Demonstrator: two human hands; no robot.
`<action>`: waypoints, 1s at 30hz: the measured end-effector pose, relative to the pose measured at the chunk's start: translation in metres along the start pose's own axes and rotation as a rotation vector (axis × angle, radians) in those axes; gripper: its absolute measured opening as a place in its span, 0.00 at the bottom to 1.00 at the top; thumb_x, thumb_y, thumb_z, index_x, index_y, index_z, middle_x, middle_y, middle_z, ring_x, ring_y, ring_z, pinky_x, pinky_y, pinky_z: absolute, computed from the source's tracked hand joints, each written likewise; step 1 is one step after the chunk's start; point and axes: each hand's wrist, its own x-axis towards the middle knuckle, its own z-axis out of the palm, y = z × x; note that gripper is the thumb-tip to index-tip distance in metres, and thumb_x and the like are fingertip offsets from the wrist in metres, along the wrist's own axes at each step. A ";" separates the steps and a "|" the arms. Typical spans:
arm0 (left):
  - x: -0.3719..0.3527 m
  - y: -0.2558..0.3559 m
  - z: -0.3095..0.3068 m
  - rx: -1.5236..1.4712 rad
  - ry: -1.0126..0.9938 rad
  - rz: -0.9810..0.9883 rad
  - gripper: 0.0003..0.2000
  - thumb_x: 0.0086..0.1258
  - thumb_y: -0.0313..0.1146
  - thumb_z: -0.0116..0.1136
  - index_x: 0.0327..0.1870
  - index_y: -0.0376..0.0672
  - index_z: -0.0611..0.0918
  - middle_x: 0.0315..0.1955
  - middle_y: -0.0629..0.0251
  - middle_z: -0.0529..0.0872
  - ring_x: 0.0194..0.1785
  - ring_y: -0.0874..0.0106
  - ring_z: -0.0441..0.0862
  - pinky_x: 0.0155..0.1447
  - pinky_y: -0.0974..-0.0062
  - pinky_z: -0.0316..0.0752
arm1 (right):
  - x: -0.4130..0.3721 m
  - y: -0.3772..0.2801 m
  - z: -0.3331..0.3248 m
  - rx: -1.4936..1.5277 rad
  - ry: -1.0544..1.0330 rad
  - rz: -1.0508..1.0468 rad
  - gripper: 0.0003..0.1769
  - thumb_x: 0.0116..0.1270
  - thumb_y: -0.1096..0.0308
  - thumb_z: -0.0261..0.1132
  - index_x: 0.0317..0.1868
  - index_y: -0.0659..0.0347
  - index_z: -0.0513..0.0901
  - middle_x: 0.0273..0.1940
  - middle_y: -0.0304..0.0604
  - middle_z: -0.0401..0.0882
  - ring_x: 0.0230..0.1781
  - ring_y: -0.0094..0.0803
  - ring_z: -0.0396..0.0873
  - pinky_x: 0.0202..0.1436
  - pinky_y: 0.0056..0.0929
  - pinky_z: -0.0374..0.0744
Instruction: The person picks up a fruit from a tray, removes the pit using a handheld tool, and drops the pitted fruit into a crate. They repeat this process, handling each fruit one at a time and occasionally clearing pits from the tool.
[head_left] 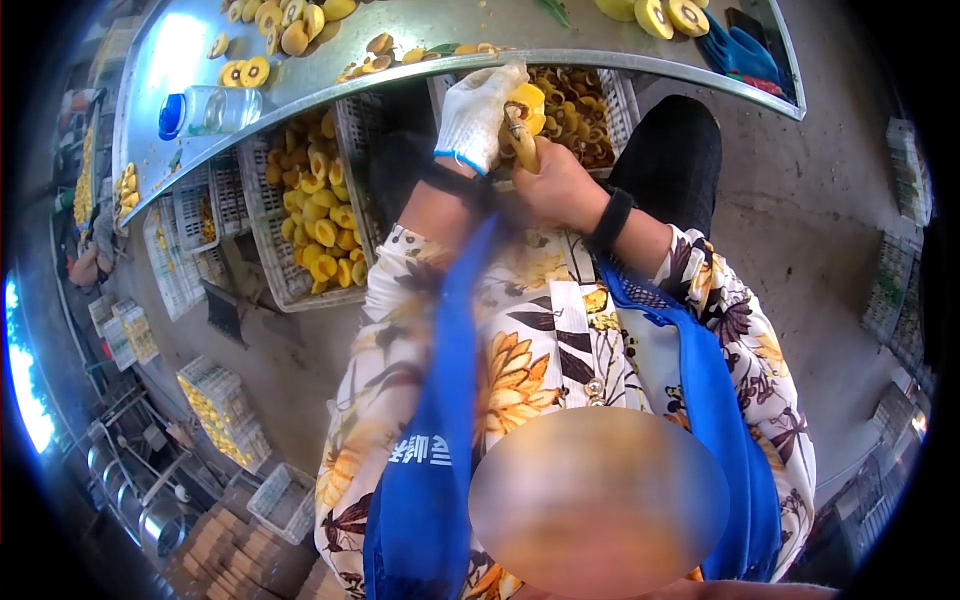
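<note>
My left hand (pixel 478 118), in a white knitted glove with a blue cuff edge, is closed around a yellow peach half (pixel 527 108) just below the table's near edge. Bare, my right hand (pixel 560 188) grips a tool with a pale wooden handle (pixel 521 143); its working end meets the peach, and its exact shape is hard to see. Both hands are above a white crate (pixel 622 100) of brownish-yellow peach scraps (pixel 572 105). To the left, another crate (pixel 268 240) holds many yellow peach halves (pixel 325 225).
On the metal table (pixel 400 25) lie peach pieces (pixel 295 25), a clear bottle (pixel 225 110) with a blue cap, cut peaches (pixel 670 18) and a blue glove (pixel 742 48). More crates (pixel 185 245) stand on the left. My knee (pixel 670 150) is beside the scrap crate.
</note>
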 end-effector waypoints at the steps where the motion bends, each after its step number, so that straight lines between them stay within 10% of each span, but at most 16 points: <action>1: 0.001 -0.001 -0.002 -0.043 -0.016 0.031 0.10 0.64 0.31 0.59 0.41 0.35 0.80 0.32 0.62 0.83 0.32 0.72 0.81 0.35 0.76 0.78 | 0.002 0.003 0.000 0.025 -0.032 0.064 0.05 0.64 0.71 0.53 0.40 0.60 0.71 0.19 0.33 0.70 0.11 0.19 0.66 0.12 0.21 0.65; 7: -0.017 0.000 0.002 -0.280 0.051 0.269 0.11 0.67 0.34 0.59 0.42 0.35 0.80 0.31 0.62 0.84 0.31 0.74 0.82 0.33 0.78 0.79 | 0.007 -0.034 -0.013 0.318 -0.201 0.389 0.06 0.63 0.72 0.54 0.40 0.61 0.70 0.20 0.33 0.70 0.13 0.20 0.67 0.13 0.22 0.66; 12: -0.003 -0.012 -0.009 -0.235 0.149 0.050 0.14 0.69 0.40 0.55 0.38 0.35 0.79 0.26 0.63 0.80 0.25 0.75 0.77 0.27 0.78 0.75 | 0.002 -0.043 -0.014 0.816 -0.388 0.699 0.06 0.65 0.72 0.55 0.39 0.55 0.66 0.21 0.30 0.65 0.12 0.16 0.61 0.12 0.19 0.60; 14: 0.007 -0.032 -0.020 0.339 0.095 0.643 0.12 0.66 0.37 0.58 0.40 0.37 0.79 0.34 0.60 0.83 0.34 0.68 0.81 0.38 0.74 0.77 | 0.003 -0.044 -0.020 1.020 -0.394 0.838 0.06 0.66 0.73 0.55 0.39 0.54 0.65 0.21 0.30 0.64 0.11 0.15 0.58 0.12 0.18 0.59; 16: 0.022 -0.044 -0.029 0.539 -0.015 0.619 0.12 0.63 0.36 0.60 0.42 0.39 0.79 0.39 0.59 0.83 0.42 0.64 0.81 0.46 0.72 0.76 | 0.000 -0.054 -0.022 0.915 -0.350 0.798 0.06 0.67 0.72 0.55 0.38 0.54 0.65 0.21 0.30 0.64 0.11 0.14 0.58 0.13 0.17 0.59; 19: 0.007 -0.028 -0.009 -0.458 -0.093 -0.173 0.13 0.65 0.42 0.59 0.38 0.41 0.80 0.31 0.66 0.82 0.34 0.71 0.79 0.37 0.75 0.76 | -0.001 -0.054 -0.021 0.911 -0.380 0.781 0.04 0.67 0.72 0.55 0.38 0.55 0.67 0.21 0.30 0.64 0.11 0.13 0.58 0.13 0.17 0.60; 24: 0.007 -0.017 -0.006 -0.451 0.027 -0.218 0.14 0.68 0.45 0.55 0.35 0.42 0.79 0.27 0.66 0.81 0.30 0.74 0.78 0.32 0.77 0.74 | 0.004 -0.050 -0.012 1.004 -0.338 0.784 0.05 0.65 0.72 0.57 0.39 0.57 0.68 0.20 0.31 0.65 0.10 0.16 0.59 0.12 0.18 0.61; 25: 0.030 -0.041 -0.036 -0.378 -0.285 -0.057 0.18 0.69 0.51 0.50 0.37 0.43 0.78 0.29 0.63 0.82 0.31 0.70 0.79 0.36 0.72 0.76 | -0.001 -0.042 -0.003 0.558 -0.282 0.395 0.06 0.65 0.72 0.57 0.40 0.58 0.69 0.19 0.33 0.66 0.09 0.18 0.61 0.11 0.19 0.61; 29: 0.030 -0.029 -0.097 -0.572 0.418 -0.158 0.24 0.69 0.55 0.46 0.52 0.42 0.71 0.42 0.56 0.81 0.42 0.63 0.81 0.50 0.64 0.77 | 0.007 -0.027 -0.009 0.368 -0.236 0.407 0.05 0.65 0.70 0.57 0.38 0.60 0.70 0.18 0.35 0.68 0.08 0.20 0.62 0.11 0.21 0.63; 30: 0.033 -0.038 -0.147 -0.414 0.311 -0.032 0.28 0.68 0.57 0.46 0.58 0.43 0.66 0.45 0.55 0.79 0.47 0.61 0.80 0.54 0.62 0.76 | 0.008 -0.019 -0.013 0.286 -0.225 0.427 0.05 0.65 0.69 0.57 0.37 0.61 0.70 0.18 0.36 0.68 0.08 0.21 0.63 0.11 0.22 0.63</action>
